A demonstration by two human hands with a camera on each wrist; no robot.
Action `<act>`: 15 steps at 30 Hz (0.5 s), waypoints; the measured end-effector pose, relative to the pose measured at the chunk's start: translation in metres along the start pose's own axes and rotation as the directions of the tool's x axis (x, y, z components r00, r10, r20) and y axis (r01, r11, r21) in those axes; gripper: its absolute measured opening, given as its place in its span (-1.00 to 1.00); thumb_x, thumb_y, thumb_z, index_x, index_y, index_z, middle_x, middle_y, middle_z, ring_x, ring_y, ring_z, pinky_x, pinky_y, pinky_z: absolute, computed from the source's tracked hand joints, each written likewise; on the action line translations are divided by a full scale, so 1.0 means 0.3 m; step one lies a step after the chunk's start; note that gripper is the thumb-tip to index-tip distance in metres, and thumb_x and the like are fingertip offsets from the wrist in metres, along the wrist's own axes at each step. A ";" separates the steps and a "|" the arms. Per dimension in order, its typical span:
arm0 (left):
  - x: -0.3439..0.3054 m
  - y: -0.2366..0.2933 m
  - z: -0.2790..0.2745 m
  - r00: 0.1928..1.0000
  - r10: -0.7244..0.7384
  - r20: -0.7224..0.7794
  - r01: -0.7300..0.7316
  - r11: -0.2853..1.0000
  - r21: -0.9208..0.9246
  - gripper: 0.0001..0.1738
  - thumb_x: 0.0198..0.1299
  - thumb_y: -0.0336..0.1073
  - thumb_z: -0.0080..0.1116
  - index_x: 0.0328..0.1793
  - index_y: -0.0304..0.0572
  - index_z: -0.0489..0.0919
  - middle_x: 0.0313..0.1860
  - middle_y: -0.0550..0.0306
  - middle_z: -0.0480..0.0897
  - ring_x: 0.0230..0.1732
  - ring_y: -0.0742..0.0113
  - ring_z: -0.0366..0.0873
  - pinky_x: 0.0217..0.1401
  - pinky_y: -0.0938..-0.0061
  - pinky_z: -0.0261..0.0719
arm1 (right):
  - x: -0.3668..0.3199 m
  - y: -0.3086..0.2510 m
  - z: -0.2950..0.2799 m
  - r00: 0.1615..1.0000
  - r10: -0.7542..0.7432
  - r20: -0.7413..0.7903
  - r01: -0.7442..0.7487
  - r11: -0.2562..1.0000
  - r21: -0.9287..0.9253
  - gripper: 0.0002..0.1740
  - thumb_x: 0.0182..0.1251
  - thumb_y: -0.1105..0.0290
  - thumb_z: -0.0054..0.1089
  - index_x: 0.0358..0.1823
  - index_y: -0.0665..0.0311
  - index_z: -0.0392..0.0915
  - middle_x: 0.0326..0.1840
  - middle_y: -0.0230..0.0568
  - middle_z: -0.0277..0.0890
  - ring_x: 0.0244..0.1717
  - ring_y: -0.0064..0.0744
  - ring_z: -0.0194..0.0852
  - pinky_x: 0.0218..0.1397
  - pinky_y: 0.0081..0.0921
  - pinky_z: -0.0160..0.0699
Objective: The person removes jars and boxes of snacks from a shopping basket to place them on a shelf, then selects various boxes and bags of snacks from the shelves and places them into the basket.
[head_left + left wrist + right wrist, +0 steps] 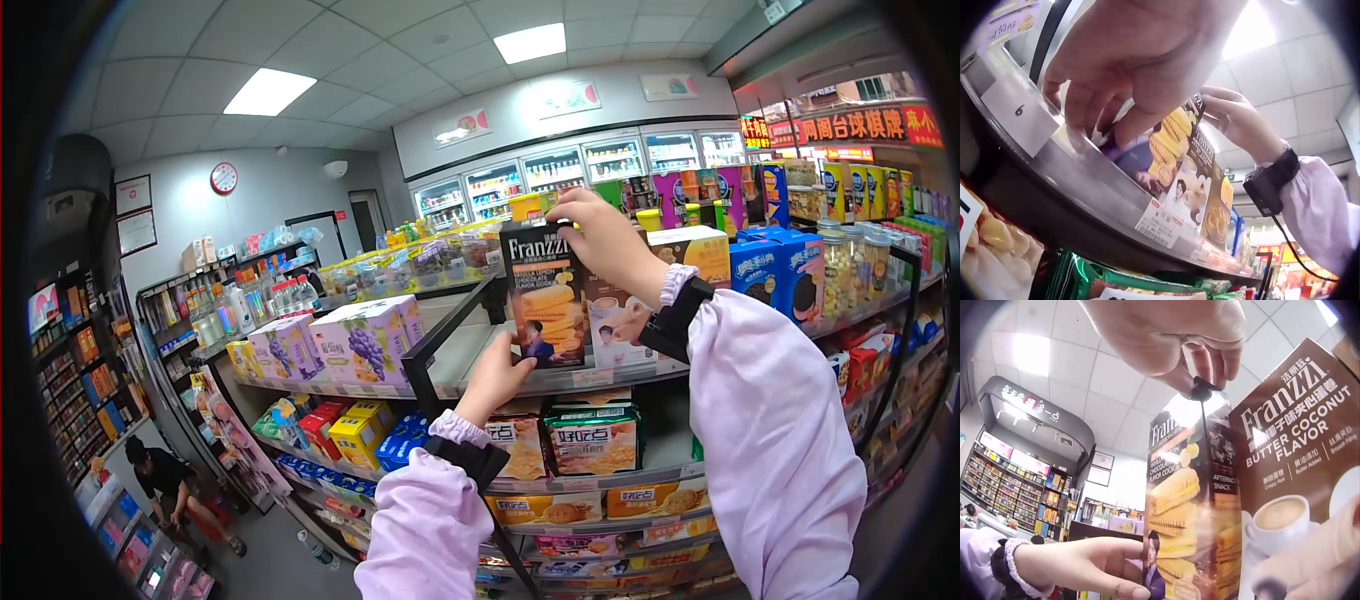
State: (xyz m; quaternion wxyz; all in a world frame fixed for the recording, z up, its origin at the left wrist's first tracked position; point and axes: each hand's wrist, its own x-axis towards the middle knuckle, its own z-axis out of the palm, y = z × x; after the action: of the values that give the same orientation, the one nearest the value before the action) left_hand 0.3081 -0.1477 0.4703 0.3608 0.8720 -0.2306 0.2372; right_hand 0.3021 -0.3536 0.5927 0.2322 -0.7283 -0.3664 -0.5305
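Observation:
A dark Franzzi cookie box (545,290) stands upright at the shelf's front edge, with pictured sandwich cookies on its face. My right hand (610,240) comes from above and pinches its top edge; the right wrist view shows thumb and fingers at the top corner of the box (1175,481). Low on the box's left side, my left hand (497,378) grips the lower corner, thumb across the front. Directly to the right stands a brown Franzzi butter coconut box (1291,437). In the left wrist view, my left hand (1141,56) hides part of the cookie box.
A black shelf frame post (425,370) rises just left of my left hand. Purple grape-print boxes (365,340) stand beyond it. Blue boxes (755,270) and clear jars (865,270) fill the right side. Green packs (595,440) sit one shelf below. A seated person (170,485) is at far left.

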 end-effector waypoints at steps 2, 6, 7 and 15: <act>0.029 -0.049 0.037 0.996 0.080 0.025 -0.077 0.991 -0.108 -0.60 0.00 -0.29 0.21 -0.08 -0.43 0.45 -0.27 -0.13 0.61 -0.24 0.09 0.59 -0.16 0.37 0.52 | -0.016 0.011 0.019 0.997 0.006 0.083 -0.001 0.998 -0.070 -0.76 0.05 0.54 0.10 -0.19 0.36 0.54 -0.15 -0.09 0.47 -0.08 -0.09 0.45 0.03 -0.32 0.41; 0.038 -0.063 0.064 0.995 0.092 0.022 -0.088 0.988 -0.129 -0.61 0.02 -0.29 0.18 -0.09 -0.45 0.48 -0.22 -0.15 0.61 -0.16 0.11 0.59 -0.09 0.39 0.52 | -0.040 0.012 0.033 0.996 -0.035 0.082 0.053 0.971 -0.232 -0.73 0.04 0.52 0.07 -0.17 0.33 0.54 -0.17 -0.12 0.50 -0.10 -0.10 0.46 0.00 -0.27 0.42; 0.040 -0.063 0.064 0.995 0.095 0.027 -0.092 0.988 -0.121 -0.60 0.02 -0.29 0.17 -0.06 -0.46 0.47 -0.22 -0.15 0.61 -0.16 0.11 0.59 -0.08 0.40 0.51 | -0.041 0.014 0.032 0.996 -0.054 0.076 0.071 0.968 -0.241 -0.72 0.05 0.52 0.05 -0.15 0.34 0.53 -0.16 -0.09 0.49 -0.10 -0.09 0.46 0.02 -0.27 0.41; 0.017 -0.041 0.050 0.997 0.062 0.040 -0.054 0.984 -0.171 -0.54 0.02 -0.31 0.12 0.05 -0.47 0.45 -0.17 -0.22 0.59 -0.10 0.06 0.58 -0.05 0.36 0.50 | -0.037 0.019 0.044 0.989 -0.110 0.101 0.127 0.977 -0.171 -0.67 0.09 0.56 -0.10 -0.09 0.43 0.47 -0.12 0.06 0.50 -0.08 0.00 0.46 0.03 -0.22 0.39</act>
State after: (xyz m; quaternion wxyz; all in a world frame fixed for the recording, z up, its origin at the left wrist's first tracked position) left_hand 0.3228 -0.1522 0.4574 0.4213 0.8362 -0.2836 0.2072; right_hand 0.3126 -0.3508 0.5781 0.1175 -0.7464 -0.3707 -0.5401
